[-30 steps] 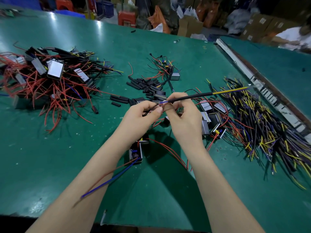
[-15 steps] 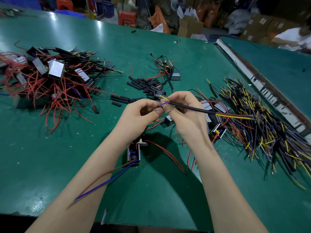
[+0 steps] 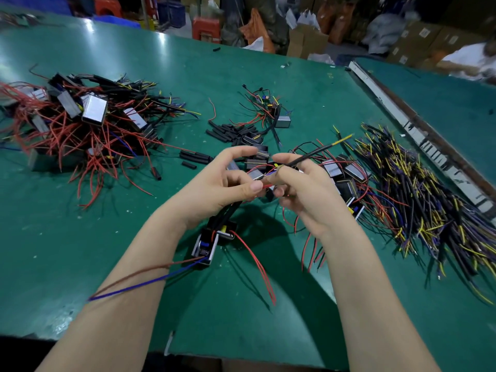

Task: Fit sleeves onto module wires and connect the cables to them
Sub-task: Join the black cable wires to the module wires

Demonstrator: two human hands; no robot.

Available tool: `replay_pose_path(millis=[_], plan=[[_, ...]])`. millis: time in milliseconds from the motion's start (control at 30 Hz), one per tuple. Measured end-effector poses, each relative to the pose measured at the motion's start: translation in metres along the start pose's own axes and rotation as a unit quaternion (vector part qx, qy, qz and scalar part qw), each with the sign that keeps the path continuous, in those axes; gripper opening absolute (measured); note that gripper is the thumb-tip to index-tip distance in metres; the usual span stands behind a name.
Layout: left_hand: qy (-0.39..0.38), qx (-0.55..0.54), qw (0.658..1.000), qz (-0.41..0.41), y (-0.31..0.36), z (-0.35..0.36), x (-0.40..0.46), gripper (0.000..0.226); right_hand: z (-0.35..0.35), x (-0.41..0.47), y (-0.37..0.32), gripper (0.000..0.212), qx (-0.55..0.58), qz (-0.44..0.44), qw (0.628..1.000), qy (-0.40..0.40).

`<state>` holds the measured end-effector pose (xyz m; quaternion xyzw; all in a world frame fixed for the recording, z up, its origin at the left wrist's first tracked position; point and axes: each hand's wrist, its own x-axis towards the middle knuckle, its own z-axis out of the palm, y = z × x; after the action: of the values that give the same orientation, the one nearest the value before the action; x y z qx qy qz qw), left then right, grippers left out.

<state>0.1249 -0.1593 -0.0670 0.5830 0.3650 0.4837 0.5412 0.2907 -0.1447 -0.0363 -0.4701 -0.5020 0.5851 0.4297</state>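
Bare table (image 3: 80,251) nearside; wire heaps (image 3: 418,200) crowd beyond.

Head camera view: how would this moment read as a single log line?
step: joining cable to module wire | left hand: pinches red wire | right hand: holds black cable | module: on table

- A module heap (image 3: 80,124) is seen far left of the fingers (image 3: 252,187).
- Sleeves (image 3: 230,131) lie just behind them.
- A cable pile (image 3: 418,194) lies right.
- One module (image 3: 205,245) hangs below them.
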Motion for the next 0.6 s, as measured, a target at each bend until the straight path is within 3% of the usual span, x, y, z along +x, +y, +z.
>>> replay_pose_path(millis=[133,300,500,600], plan=[[0.044,0.200,0.974,0.102,-0.003,0.004,0.000,0.049,-0.005,0.003,0.001,0.018,0.082,0.050,0.995,0.006],[0.115,0.391,0.890,0.203,-0.007,0.003,0.003,0.024,-0.007,0.005,0.002,0.022,0.151,0.060,0.986,0.030],[0.167,0.457,0.846,0.218,-0.007,0.019,0.001,0.018,-0.004,0.007,0.005,0.022,0.168,0.065,0.983,0.026],[0.171,0.423,0.865,0.211,-0.005,0.021,0.002,0.008,-0.004,0.007,0.004,0.016,0.196,0.100,0.975,0.013]])
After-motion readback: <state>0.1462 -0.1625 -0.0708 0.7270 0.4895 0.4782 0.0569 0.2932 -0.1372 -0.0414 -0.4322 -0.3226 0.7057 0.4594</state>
